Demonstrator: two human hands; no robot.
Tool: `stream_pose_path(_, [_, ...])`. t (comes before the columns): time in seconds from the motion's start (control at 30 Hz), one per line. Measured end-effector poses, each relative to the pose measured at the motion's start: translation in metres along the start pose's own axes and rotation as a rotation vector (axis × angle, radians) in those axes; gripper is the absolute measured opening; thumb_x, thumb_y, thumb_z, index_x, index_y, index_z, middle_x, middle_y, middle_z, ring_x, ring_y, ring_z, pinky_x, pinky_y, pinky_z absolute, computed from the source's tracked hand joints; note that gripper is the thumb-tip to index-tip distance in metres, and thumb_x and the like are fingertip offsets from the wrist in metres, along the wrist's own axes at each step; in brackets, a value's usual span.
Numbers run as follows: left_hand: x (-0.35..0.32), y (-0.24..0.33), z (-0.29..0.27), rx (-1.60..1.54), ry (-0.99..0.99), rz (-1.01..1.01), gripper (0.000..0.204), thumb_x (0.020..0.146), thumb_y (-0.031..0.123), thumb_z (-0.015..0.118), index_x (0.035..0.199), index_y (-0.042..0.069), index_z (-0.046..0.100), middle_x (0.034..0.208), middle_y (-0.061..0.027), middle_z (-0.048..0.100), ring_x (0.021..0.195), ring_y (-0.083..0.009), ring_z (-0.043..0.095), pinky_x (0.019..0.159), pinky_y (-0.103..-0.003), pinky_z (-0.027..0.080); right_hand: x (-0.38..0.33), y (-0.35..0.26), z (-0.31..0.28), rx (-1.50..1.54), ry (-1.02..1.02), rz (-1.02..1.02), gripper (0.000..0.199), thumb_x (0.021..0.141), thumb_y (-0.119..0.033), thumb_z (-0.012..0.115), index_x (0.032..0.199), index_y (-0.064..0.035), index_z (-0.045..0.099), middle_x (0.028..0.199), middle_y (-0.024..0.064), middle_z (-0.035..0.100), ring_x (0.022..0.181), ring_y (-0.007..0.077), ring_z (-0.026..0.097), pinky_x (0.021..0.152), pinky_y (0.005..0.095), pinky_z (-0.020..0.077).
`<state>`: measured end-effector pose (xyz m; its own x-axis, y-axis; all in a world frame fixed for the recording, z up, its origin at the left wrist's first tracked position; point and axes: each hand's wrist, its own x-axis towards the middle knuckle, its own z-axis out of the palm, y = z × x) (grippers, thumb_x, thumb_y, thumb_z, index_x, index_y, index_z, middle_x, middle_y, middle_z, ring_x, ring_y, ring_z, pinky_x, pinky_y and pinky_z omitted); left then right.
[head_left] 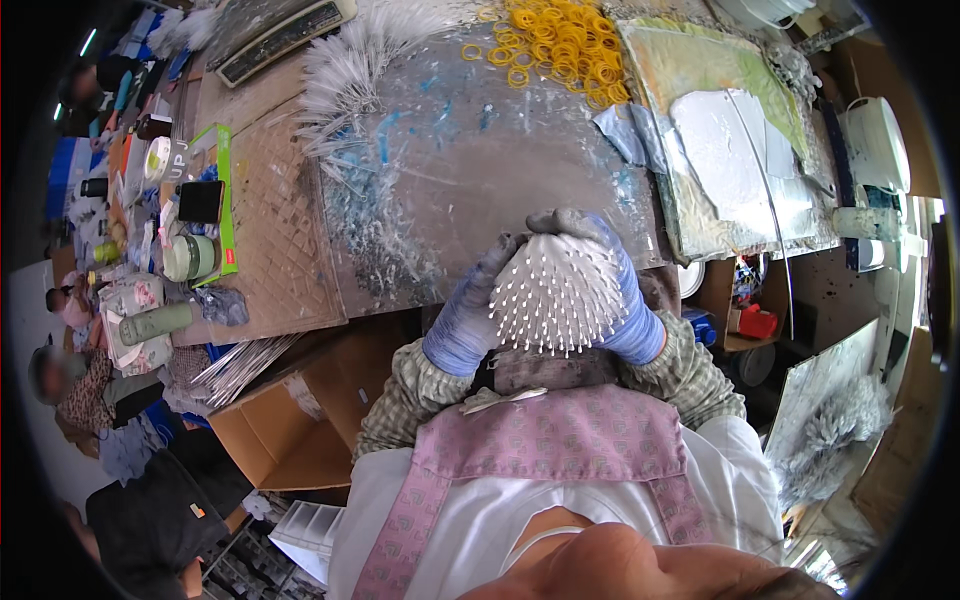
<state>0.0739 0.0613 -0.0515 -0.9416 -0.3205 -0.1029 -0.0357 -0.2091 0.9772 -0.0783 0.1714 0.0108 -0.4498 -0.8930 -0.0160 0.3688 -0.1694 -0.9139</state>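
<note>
Apron: a patterned mauve apron is worn over a white top, with checked sleeves at both forearms.
Bundle: a thick, rounded bundle of white-tipped strands is held in front of the apron, at the worktable's near edge; its bulb-like tips are turned toward the wearer.
Left hand: the gloved left hand is curved around the bundle's left side, with darkened fingertips laid along it.
Right hand: the gloved right hand is wrapped around the right side, its fingers bent over the far top; the bundle is clasped between both palms.
Cardboard box: an open box is set below the table, to the left.
Worktable: the grey surface is marked with blue and white smears.
White sheet: a glossy sheet is laid at the right.
Far edge: loose pale strands are heaped left of piled yellow rings.
</note>
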Motion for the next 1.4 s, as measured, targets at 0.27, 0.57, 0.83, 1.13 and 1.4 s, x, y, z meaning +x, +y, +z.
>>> stream_pose_path(0.27, [-0.002, 0.004, 0.006, 0.939, -0.096, 0.176, 0.070, 0.098, 0.010, 0.061, 0.156, 0.006, 0.022, 0.151, -0.0117, 0.042, 0.139, -0.0205, 0.043, 0.118, -0.033, 0.035, -0.004, 0.004, -0.011, -0.242, -0.102, -0.112, 0.078, 0.072, -0.013, 0.088, 0.137, -0.0050, 0.047, 0.135, 0.0162, 0.058, 0.124, 0.0290, 0.057, 0.107, 0.0392, 0.0446])
stream_pose_path(0.57, [-0.003, 0.032, 0.011, 0.357, -0.054, 0.272, 0.057, 0.105, 0.021, 0.049, 0.155, 0.005, 0.026, 0.158, -0.0110, 0.034, 0.143, -0.0220, 0.040, 0.120, -0.034, 0.031, 0.003, 0.015, -0.014, 0.190, -0.055, 0.166, 0.100, 0.074, -0.009, 0.088, 0.154, -0.0053, 0.027, 0.145, 0.0185, 0.049, 0.130, 0.0273, 0.053, 0.109, 0.0409, 0.0438])
stream_pose_path(0.83, [0.005, 0.084, -0.013, -1.262, 0.227, -0.022, 0.050, 0.103, 0.030, 0.056, 0.145, 0.005, 0.044, 0.149, -0.0183, 0.046, 0.138, -0.0333, 0.045, 0.111, -0.051, 0.046, -0.017, 0.009, -0.037, -0.472, 0.011, -0.034, 0.079, 0.087, -0.014, 0.078, 0.152, -0.0050, 0.034, 0.142, 0.0140, 0.054, 0.134, 0.0211, 0.049, 0.111, 0.0362, 0.0384])
stream_pose_path(1.13, [0.007, 0.096, -0.012, -0.910, 0.468, 0.394, 0.042, 0.101, 0.021, 0.053, 0.139, 0.005, 0.050, 0.141, -0.0157, 0.055, 0.140, -0.0294, 0.044, 0.116, -0.053, 0.037, -0.017, -0.001, -0.038, -0.508, 0.081, -0.095, 0.050, 0.092, -0.006, 0.070, 0.138, -0.0025, 0.053, 0.129, 0.0114, 0.065, 0.120, 0.0180, 0.059, 0.103, 0.0327, 0.0439])
stream_pose_path(1.4, [0.003, 0.102, -0.003, -0.625, 0.587, 0.453, 0.052, 0.095, 0.009, 0.062, 0.143, 0.007, 0.044, 0.133, -0.0115, 0.059, 0.135, -0.0292, 0.048, 0.115, -0.051, 0.040, -0.010, -0.010, -0.038, -0.630, 0.067, -0.239, 0.040, 0.090, -0.006, 0.071, 0.128, -0.0021, 0.060, 0.123, 0.0100, 0.067, 0.111, 0.0188, 0.061, 0.097, 0.0319, 0.0466])
